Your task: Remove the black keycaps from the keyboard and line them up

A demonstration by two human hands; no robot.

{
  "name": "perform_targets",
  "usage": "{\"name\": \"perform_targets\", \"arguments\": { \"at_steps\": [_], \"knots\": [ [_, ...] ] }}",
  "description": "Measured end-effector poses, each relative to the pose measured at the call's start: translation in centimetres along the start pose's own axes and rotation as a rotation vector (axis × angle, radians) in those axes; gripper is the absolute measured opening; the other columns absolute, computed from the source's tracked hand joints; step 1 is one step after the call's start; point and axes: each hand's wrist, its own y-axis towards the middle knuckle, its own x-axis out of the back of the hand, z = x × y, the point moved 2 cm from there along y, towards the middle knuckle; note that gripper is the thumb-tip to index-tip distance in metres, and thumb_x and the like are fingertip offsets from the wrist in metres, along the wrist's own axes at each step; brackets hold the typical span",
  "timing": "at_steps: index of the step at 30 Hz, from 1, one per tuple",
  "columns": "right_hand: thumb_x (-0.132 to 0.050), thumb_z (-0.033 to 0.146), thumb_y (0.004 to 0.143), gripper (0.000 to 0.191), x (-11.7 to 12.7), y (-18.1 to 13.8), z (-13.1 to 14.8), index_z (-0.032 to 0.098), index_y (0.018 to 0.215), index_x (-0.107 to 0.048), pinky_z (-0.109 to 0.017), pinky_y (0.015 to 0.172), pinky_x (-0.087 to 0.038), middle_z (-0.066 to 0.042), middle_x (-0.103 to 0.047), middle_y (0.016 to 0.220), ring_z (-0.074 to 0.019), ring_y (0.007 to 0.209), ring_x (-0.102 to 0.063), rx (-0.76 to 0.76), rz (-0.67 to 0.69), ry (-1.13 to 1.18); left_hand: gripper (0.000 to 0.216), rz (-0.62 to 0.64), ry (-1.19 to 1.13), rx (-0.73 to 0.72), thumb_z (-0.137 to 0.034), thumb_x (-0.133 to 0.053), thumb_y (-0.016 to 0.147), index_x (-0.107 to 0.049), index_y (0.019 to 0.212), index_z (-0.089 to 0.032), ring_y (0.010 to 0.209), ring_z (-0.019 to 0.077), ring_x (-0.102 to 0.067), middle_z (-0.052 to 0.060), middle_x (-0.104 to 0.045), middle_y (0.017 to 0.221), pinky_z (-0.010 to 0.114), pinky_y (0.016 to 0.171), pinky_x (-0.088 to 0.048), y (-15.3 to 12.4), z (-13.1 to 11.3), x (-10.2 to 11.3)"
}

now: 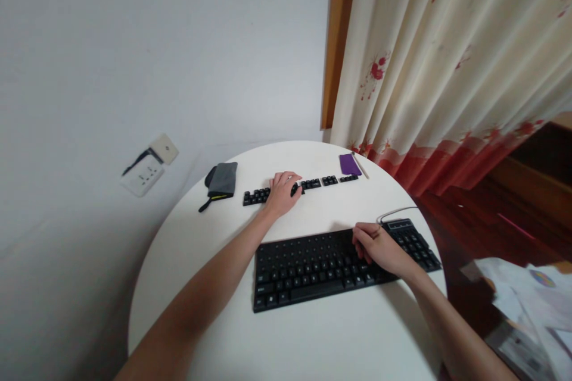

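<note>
A black keyboard [313, 293] lies on the round white table, its upper rows bare of keycaps and its lower rows still capped. Beyond it, loose black keycaps [311, 184] stand in a line of small groups. My left hand [282, 195] reaches over the middle of that line, fingers apart, the thumb beside a few keycaps; part of the row is hidden under it. Over the right part of the keyboard, my right hand [374, 245] has its fingers curled together close to the keys. Whatever is between those fingertips, if anything, is hidden.
A grey cloth pouch [223, 179] with a black strap sits at the table's left edge. At the back right lie a purple cloth [349, 164] and a thin stick [360, 165]. The keyboard's cable [397, 210] runs off the right edge. Wall and curtain [402, 71] border the table.
</note>
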Motion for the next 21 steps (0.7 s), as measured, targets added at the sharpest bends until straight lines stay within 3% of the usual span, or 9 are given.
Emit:
{"name": "perform_targets", "arguments": {
  "at_steps": [4, 12, 14, 18, 21],
  "knots": [
    [-0.044, 0.046, 0.089, 0.037, 0.2, 0.0, -0.4, 0.019, 0.066, -0.055, -0.021, 0.037, -0.030, 0.004, -0.051, 0.045, -0.0095, 0.034, -0.042, -0.002, -0.010, 0.140, 0.024, -0.046, -0.043, 0.032, -0.024, -0.054, 0.090, -0.064, 0.111, -0.023, 0.110, 0.0269, -0.047, 0.008, -0.062, 0.116, 0.043, 0.090, -0.036, 0.0, 0.1, 0.2],
    [-0.046, 0.044, 0.089, 0.038, 0.4, 0.1, -0.5, 0.018, 0.063, -0.056, -0.020, 0.037, -0.032, 0.003, -0.053, 0.046, -0.0086, 0.034, -0.044, 0.025, 0.022, 0.193, 0.023, -0.135, -0.259, 0.098, -0.013, -0.047, 0.089, -0.068, 0.093, -0.019, 0.099, 0.0215, -0.057, 0.006, -0.069, 0.099, 0.038, 0.093, -0.040, 1.4, 0.5, 2.1],
    [-0.046, 0.043, 0.089, 0.037, 0.6, 0.2, -0.8, 0.018, 0.063, -0.056, -0.020, 0.036, -0.030, 0.003, -0.055, 0.046, -0.0085, 0.033, -0.044, 0.005, 0.019, 0.218, 0.023, -0.052, -0.395, 0.092, -0.014, -0.046, 0.089, -0.069, 0.091, -0.018, 0.092, 0.0190, -0.060, 0.005, -0.070, 0.095, 0.035, 0.089, -0.044, 1.7, -0.6, 2.7],
    [-0.048, 0.043, 0.087, 0.036, 0.9, 0.1, -0.8, 0.018, 0.063, -0.056, -0.020, 0.035, -0.028, 0.002, -0.055, 0.045, -0.0091, 0.033, -0.044, -0.033, 0.022, 0.268, 0.020, 0.398, -0.643, 0.003, -0.024, -0.055, 0.089, -0.071, 0.100, -0.018, 0.086, 0.0176, -0.065, 0.005, -0.073, 0.100, 0.031, 0.080, -0.049, 0.7, -5.1, 2.7],
    [-0.048, 0.042, 0.089, 0.035, 1.3, 0.2, 0.2, 0.018, 0.065, -0.057, -0.020, 0.038, -0.032, 0.002, -0.057, 0.048, -0.0091, 0.036, -0.045, 0.035, 0.021, 0.265, 0.024, 0.634, -0.806, -0.072, -0.031, -0.058, 0.089, -0.071, 0.107, -0.018, 0.093, 0.0183, -0.066, 0.007, -0.073, 0.105, 0.030, 0.085, -0.049, -0.8, -8.4, 2.4]
  ]
}}
